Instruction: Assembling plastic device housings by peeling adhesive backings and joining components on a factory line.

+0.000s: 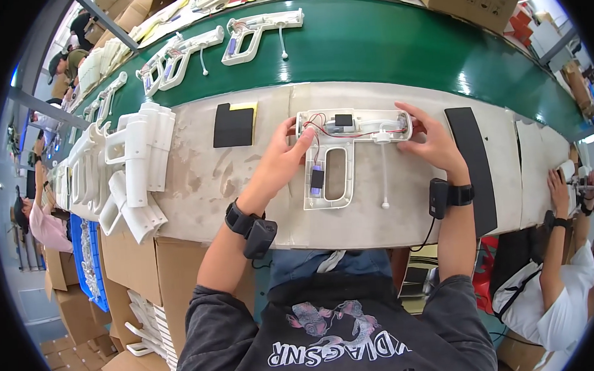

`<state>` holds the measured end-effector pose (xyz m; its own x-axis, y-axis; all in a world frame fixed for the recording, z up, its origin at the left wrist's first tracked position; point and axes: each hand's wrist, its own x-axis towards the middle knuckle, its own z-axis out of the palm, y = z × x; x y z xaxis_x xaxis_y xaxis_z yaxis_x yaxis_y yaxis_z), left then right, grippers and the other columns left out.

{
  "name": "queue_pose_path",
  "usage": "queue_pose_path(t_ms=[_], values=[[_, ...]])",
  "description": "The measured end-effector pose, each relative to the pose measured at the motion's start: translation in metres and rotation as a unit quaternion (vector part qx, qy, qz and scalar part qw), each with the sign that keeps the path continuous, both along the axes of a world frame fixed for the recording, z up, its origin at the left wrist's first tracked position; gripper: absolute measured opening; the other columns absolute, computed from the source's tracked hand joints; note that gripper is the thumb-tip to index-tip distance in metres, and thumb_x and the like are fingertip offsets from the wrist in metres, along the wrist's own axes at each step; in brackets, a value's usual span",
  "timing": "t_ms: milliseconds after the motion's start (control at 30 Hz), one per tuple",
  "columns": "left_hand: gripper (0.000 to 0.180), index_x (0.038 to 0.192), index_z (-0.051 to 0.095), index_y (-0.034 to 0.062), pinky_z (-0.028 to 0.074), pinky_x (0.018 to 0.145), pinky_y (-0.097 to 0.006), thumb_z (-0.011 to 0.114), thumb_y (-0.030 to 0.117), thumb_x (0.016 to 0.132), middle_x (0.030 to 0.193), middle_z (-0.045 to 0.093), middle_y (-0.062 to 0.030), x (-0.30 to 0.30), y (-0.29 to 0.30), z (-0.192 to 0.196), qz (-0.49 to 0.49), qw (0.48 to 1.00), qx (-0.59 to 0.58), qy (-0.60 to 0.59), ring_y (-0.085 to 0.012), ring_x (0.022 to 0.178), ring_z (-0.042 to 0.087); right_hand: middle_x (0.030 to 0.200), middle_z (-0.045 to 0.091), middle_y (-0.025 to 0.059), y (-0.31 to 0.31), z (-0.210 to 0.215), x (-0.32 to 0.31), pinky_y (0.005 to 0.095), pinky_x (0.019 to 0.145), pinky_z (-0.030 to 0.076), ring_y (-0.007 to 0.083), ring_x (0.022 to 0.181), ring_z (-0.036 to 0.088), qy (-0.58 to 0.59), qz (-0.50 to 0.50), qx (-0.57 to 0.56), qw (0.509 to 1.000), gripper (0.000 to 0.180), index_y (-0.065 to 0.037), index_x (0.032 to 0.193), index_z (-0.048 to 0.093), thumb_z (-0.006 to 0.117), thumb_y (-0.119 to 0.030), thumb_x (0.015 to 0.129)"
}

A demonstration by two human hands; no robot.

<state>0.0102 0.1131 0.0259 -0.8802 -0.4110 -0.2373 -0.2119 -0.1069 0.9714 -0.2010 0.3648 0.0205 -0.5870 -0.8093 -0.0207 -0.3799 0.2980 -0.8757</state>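
Observation:
On the worktable in front of me lies a white gun-shaped plastic housing (pixel 349 176), its inside facing up. Red wires, a black block and a purple-blue battery (pixel 316 179) show within it. My left hand (pixel 284 158) grips the housing's left end, thumb over the rim near the wires. At the opposite end, my right hand (pixel 436 143) has its fingers at the upper corner and its thumb at the lower edge, closed around that end. A thin white tube (pixel 384 172) with a small knob hangs down from the housing toward me.
Stacked white housing shells (pixel 146 149) stand at the left. Black pads with a yellow sheet (pixel 233 126) and a long black strip (pixel 472 171) flank the work. Beyond, a green conveyor belt (pixel 370 46) carries several similar assemblies (pixel 264 34). A co-worker (pixel 559 267) sits at right.

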Motion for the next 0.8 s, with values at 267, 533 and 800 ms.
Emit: queue_pose_path(t_ms=[267,533,800], values=[[0.067,0.149,0.035,-0.0011,0.055,0.088,-0.033,0.057,0.042,0.103,0.135,0.051,-0.0138,-0.03,-0.002,-0.003,-0.047,0.999,-0.006,-0.005,-0.0189,0.109,0.063,0.137,0.058,0.0116,0.009,-0.009,-0.007,0.0355,0.102,0.046,0.0241,0.118,0.058,0.069,-0.069,-0.013,0.995,0.084,-0.013,0.15,0.046,0.078,-0.004,0.073],[0.046,0.133,0.055,0.0008,0.053,0.064,-0.025,0.051,0.038,0.106,0.106,0.066,-0.0079,-0.048,-0.048,-0.026,-0.023,0.999,-0.029,-0.014,-0.0114,0.08,0.067,0.146,0.051,0.0151,0.008,0.005,-0.001,0.0419,0.116,0.034,0.0339,0.136,0.045,0.212,-0.087,0.018,0.973,0.083,-0.012,0.148,0.047,0.077,-0.004,0.07],[0.028,0.119,0.063,-0.0007,0.053,0.056,-0.022,0.057,0.022,0.103,0.093,0.068,-0.0075,-0.045,-0.048,-0.038,-0.034,0.995,-0.079,0.042,-0.0104,0.071,0.066,0.146,0.051,0.0102,0.002,0.008,0.018,0.0429,0.116,0.031,0.0332,0.137,0.043,0.336,-0.062,0.075,0.937,0.081,-0.014,0.146,0.049,0.074,0.003,0.071]])
